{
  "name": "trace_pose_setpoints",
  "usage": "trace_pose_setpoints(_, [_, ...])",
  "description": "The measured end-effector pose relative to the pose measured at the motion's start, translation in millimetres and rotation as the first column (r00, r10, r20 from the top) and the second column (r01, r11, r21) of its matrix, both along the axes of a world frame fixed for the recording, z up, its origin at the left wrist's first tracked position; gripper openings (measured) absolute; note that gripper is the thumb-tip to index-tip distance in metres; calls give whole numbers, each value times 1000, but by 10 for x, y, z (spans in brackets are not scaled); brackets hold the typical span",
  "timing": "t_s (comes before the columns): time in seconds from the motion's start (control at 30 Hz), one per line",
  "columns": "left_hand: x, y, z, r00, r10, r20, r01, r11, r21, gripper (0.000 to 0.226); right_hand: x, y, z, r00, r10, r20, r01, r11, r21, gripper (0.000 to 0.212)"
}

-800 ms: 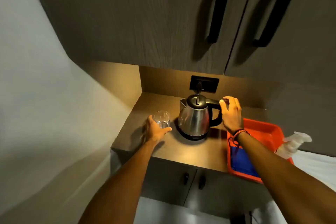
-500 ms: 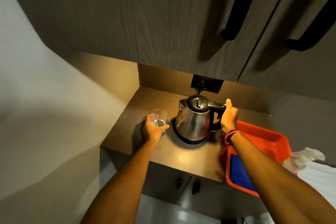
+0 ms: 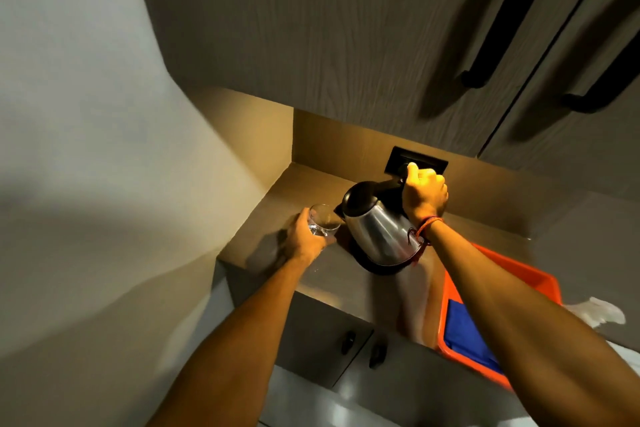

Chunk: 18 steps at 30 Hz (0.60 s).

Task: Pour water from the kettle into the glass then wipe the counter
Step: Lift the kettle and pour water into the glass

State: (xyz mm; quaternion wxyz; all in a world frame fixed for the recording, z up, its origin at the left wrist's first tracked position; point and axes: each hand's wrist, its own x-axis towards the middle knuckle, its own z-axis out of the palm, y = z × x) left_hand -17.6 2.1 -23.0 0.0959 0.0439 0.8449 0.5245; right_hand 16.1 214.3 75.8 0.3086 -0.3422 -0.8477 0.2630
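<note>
- Right hand [image 3: 423, 197]: fingers [image 3: 427, 180] clenched round the black handle of the kettle [image 3: 375, 230], thumb on top near the lid end. Firm wrap, good for controlling tilt.
- Left hand [image 3: 304, 239]: fingers curled round the lower part of the glass [image 3: 323, 220], grasping it from the side nearest the camera, rim clear of the fingers.
- Kettle is tipped left, spout just at the glass rim; whether they touch, can't tell. Its base edge looks lifted off the dark power base [image 3: 381, 265] on the handle side; whether it's fully clear of the base, can't tell.
- Step in hand, my read: pour is starting. No stream visible, motion blur.
- To do it well: keep spout over the rim centre, tilt slowly from the wrist, hold the glass level and low over the counter [image 3: 298, 191], stop short of the brim.
- Risk: lid state unclear; a fast tilt could dribble down the spout onto the counter.
- Glass: clear, a little water at the bottom, mostly empty.
- Kettle: steel, opaque, fill level not visible.
- Orange tray [image 3: 540, 282] at the counter's right end holds a blue cloth [image 3: 464, 329], likely for the wipe. Both untouched, right forearm crosses over them.
</note>
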Motion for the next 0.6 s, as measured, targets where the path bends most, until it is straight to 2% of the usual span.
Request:
trace_pose_setpoints(0.1, [26, -126, 5, 999, -14, -38, 10, 994, -106, 67, -20, -178, 79, 993, 79, 89, -92, 984, 151, 59])
trace_pose_setpoints(0.2, [69, -234, 39, 998, -49, -47, 44, 994, -104, 59, -30, -289, 145, 981, 136, 135, -167, 952, 256, 57])
trace_pose_setpoints(0.3, [124, -324, 56, 988, -87, -130, 69, 989, -133, 61, -23, -445, 221, 963, 192, 191, -253, 889, 382, 61])
trace_pose_setpoints(0.43, [202, -435, 80, 969, -144, -199, 111, 979, -170, 61, -10, -630, 290, 929, 240, 281, -350, 818, 456, 62])
trace_pose_setpoints(0.6, [267, -506, 140, 942, -184, -281, 135, 974, -185, 60, -35, -730, 287, 911, 225, 346, -390, 745, 541, 60])
